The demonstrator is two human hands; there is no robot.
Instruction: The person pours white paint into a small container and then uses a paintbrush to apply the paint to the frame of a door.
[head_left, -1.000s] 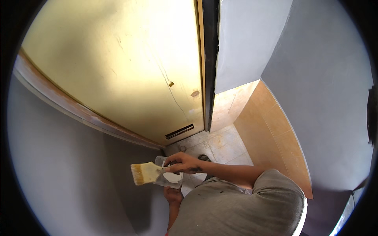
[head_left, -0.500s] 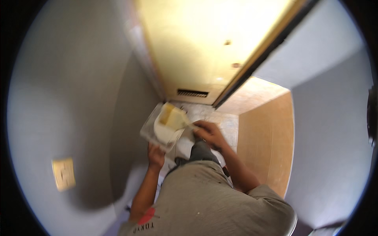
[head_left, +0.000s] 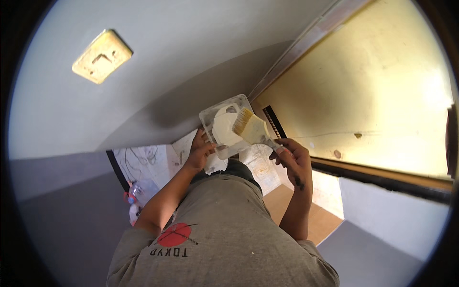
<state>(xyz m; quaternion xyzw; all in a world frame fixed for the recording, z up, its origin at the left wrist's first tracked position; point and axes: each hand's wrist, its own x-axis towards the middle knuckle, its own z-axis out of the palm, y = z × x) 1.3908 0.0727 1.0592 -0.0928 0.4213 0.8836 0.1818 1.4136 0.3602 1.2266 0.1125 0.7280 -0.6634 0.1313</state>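
My left hand [head_left: 201, 152] grips the near left edge of a clear plastic tub [head_left: 207, 117], thumb on the rim side. White paint [head_left: 224, 130] lies in the tub. My right hand [head_left: 293, 158] is closed around the handle of a wide paintbrush [head_left: 257, 131], and dark smudges mark that hand and wrist. The brush's yellowish bristles point left and sit over the right part of the tub. I cannot tell whether the bristles touch the paint.
A grey wall [head_left: 181, 57] with a cream switch plate [head_left: 102, 56] rises beyond the tub. On the right stands a pale yellow door [head_left: 363, 91] with a black vent slot [head_left: 274, 122]. A clear plastic container [head_left: 143, 191] and a thin cord [head_left: 143, 157] lie on the floor at left.
The view has swung left, so the switch plate and door shift place. The tub and brush remain in my hands, and the bristles now lie toward the tub's right side.
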